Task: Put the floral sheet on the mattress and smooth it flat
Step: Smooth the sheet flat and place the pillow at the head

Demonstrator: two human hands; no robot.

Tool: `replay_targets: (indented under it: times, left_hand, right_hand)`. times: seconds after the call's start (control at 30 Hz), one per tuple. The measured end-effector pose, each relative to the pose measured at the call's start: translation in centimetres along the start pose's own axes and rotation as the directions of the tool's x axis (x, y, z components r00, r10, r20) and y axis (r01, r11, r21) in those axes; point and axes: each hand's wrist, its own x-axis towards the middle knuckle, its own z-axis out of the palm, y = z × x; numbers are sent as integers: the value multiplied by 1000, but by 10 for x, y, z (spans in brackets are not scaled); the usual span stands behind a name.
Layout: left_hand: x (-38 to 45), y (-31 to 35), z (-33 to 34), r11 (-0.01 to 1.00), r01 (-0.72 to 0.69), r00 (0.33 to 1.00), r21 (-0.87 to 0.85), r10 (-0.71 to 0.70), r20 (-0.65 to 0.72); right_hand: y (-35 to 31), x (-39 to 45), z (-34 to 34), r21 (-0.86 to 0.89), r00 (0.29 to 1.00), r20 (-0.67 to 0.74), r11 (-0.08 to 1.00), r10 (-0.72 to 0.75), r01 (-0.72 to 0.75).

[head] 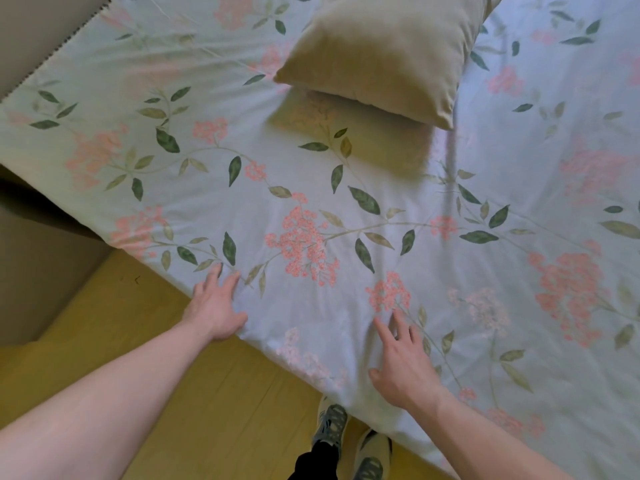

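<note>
Head view, looking down over the near edge of a bed. The pale blue cotton sheet printed with pink flower clusters and green leaves (346, 209) fills most of the frame, running from the upper left corner to the right edge and lying spread over the mattress, which it hides entirely; its near edge runs diagonally from the middle left to the lower right, and shallow creases radiate across the centre and lower centre. A yellow wooden plank floor (194, 382) occupies the lower left. A brown boxy piece of furniture (38, 268) stands at the left edge, beside the corner of the bed. A square olive-tan velvet cushion (384, 53) sits on the sheet at the upper centre, one corner lifted so that it casts a shadow on the fabric below it. The left hand (216, 306), lower left of centre, lies flat at the sheet's near edge, fingers straight and together, thumb against the fabric, grasping nothing. The right hand (403, 362), lower centre, rests palm down on the sheet with fingers spread and straight, likewise grasping nothing. Two patterned grey-green shoes (330, 424) show at the bottom centre, on the floor just beside the bed's edge
</note>
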Motion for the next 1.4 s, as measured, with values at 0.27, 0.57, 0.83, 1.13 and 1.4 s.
replay_targets:
  times: [0.27, 0.57, 0.83, 1.13, 1.4]
  left_hand:
    - [-19, -3, 37, 998, 52, 967, 37, -59, 246]
    - [-27, -50, -50, 992, 118, 983, -32, -112, 149]
    - [68, -152, -132, 997, 65, 998, -40, -65, 10]
    - [222, -252, -202, 994, 78, 996, -80, -74, 53]
    - [294, -321, -215, 1000, 10, 992, -20, -8, 126]
  right_hand:
    - [-37, -4, 9, -155, 907, 420, 987, 18, 52]
    - [-75, -4, -51, 30, 977, 174, 992, -122, 119]
    - [-182, 66, -78, -17, 990, 18, 990, -138, 138]
    - [-342, 202, -94, 6, 997, 56, 999, 47, -47]
    - [-422, 245, -93, -87, 942, 187, 960, 278, -266]
